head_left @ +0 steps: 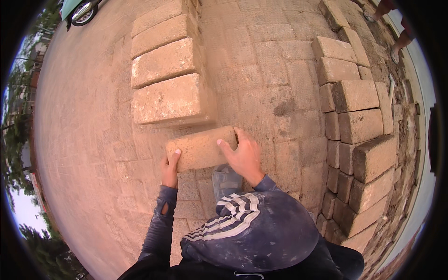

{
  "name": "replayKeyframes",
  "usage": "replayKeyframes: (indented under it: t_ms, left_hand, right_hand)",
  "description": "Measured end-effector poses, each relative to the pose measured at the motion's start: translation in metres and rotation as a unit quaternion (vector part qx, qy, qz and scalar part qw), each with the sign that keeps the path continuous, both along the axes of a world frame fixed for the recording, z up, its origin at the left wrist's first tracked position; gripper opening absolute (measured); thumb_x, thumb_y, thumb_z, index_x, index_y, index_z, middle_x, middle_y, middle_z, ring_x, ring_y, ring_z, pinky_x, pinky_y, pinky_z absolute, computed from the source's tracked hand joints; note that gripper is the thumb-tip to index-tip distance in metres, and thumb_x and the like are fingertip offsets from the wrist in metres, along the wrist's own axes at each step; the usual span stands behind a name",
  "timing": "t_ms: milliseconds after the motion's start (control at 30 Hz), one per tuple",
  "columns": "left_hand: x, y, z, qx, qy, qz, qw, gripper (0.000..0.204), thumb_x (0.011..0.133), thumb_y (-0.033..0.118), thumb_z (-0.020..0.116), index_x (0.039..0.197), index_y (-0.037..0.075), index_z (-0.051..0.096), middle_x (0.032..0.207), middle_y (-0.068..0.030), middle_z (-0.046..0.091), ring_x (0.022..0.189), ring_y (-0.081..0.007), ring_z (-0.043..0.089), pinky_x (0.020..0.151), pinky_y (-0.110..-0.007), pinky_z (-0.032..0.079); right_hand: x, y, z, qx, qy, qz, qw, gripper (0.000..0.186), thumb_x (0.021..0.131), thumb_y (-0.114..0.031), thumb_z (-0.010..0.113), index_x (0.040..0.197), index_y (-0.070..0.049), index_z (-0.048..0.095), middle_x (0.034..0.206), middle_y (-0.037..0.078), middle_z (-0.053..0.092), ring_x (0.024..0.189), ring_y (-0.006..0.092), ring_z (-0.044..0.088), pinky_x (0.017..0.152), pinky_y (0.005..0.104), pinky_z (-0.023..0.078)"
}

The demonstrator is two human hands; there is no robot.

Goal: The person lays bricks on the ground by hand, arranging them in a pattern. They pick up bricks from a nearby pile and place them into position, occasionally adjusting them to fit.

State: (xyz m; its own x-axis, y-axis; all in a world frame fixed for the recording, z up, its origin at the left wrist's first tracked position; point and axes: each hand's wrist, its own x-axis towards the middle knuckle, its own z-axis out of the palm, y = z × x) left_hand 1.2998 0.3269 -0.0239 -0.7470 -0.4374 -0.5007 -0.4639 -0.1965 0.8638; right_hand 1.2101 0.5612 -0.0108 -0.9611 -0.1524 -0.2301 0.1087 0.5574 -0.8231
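Note:
Between my two hands is a tan paving block (pixel 198 151), held in front of me above the ground and tilted a little, its right end higher. My left hand (pixel 170 169) grips its left end with the thumb on the upper face. Around the right end closes my right hand (pixel 245 157), thumb also on top; its other fingers are mostly hidden behind the block. Just beyond the held block, a row of similar blocks (pixel 168 99) runs away from me, standing side by side on the paving.
A long stack of blocks (pixel 359 126) lines the right side, with bare soil and a kerb past it. My shoe (pixel 227 181) is on the block paving (pixel 261 107). At the top right another person's legs (pixel 401 41) show. A vehicle wheel (pixel 84 14) is at the top left.

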Motion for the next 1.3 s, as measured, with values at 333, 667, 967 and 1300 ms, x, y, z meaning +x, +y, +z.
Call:
replayKeyframes:
  t_ms: [333,667,967,1300]
  left_hand:
    - [0.022,-0.022,-0.093,-0.535,0.006,-0.174,0.827,0.138,0.056,0.049,0.093,0.154,-0.004,0.011,0.15,-0.0358,0.021,0.136,-0.0502,0.03,0.114,-0.052,0.027]
    - [0.014,-0.011,-0.102,-0.654,0.033,-0.209,0.726,0.105,0.064,0.043,0.09,0.144,0.001,0.037,0.149,-0.03,0.032,0.138,-0.0492,0.031,0.113,-0.063,0.023]
    - [-0.096,0.22,-0.034,-0.153,0.223,-0.49,0.829,0.037,0.089,0.028,0.074,0.114,0.002,0.064,0.11,-0.018,0.065,0.1,-0.0296,0.065,0.086,-0.038,0.05]
    - [-0.091,0.421,-0.036,-0.054,0.153,-0.6,0.783,0.1,0.079,0.066,0.072,0.129,-0.016,0.046,0.123,-0.0266,0.06,0.113,-0.0314,0.061,0.095,-0.039,0.05]
  right_hand:
    - [0.036,-0.04,-0.074,0.041,0.018,0.092,0.995,0.077,0.081,-0.037,0.077,0.134,0.01,0.05,0.122,0.028,0.06,0.116,0.0429,0.054,0.1,0.0464,0.043]
    - [-0.061,0.021,-0.052,0.041,-0.066,0.337,0.938,0.057,0.079,-0.041,0.077,0.111,0.004,0.068,0.097,0.027,0.069,0.095,0.0438,0.066,0.082,0.05,0.052]
    - [-0.184,0.34,0.118,0.305,0.174,-0.198,0.915,0.053,0.085,-0.048,0.069,0.107,0.0,0.073,0.094,0.023,0.072,0.092,0.0366,0.07,0.082,0.0454,0.055]
    - [-0.068,0.467,0.059,0.421,-0.058,-0.421,0.801,0.072,0.085,-0.066,0.045,0.111,-0.005,0.073,0.11,0.03,0.068,0.106,0.0441,0.065,0.095,0.0489,0.048]
